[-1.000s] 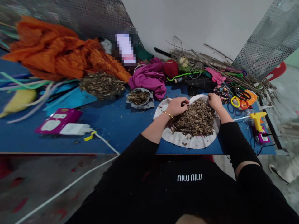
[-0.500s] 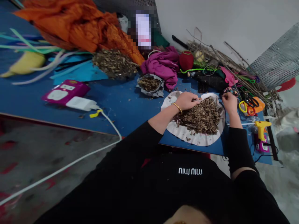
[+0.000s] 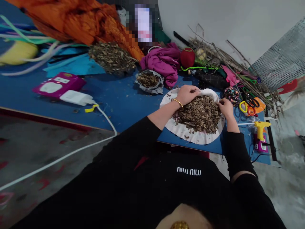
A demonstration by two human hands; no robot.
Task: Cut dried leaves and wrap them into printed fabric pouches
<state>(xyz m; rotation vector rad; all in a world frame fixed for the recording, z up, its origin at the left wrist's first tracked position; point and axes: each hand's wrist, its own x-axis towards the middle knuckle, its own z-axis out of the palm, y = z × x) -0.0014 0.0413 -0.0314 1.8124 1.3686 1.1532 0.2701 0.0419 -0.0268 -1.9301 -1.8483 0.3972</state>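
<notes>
On the blue tabletop (image 3: pixel 124 101), a purple power strip (image 3: pixel 58 86) lies well left of the white paper plate (image 3: pixel 190 135). The plate carries a heap of dried brown bits (image 3: pixel 200 113). The left hand (image 3: pixel 189 94) rests curled on the plate's far-left edge, fingers narrowed onto the heap. The right hand (image 3: pixel 225 106) pinches bits at the plate's right edge. A yellow glue gun (image 3: pixel 260 128) lies right of the plate.

Cluttered blue table (image 3: pixel 124 101); paper plate (image 3: pixel 190 135), scissors (image 3: pixel 247 106)
</notes>
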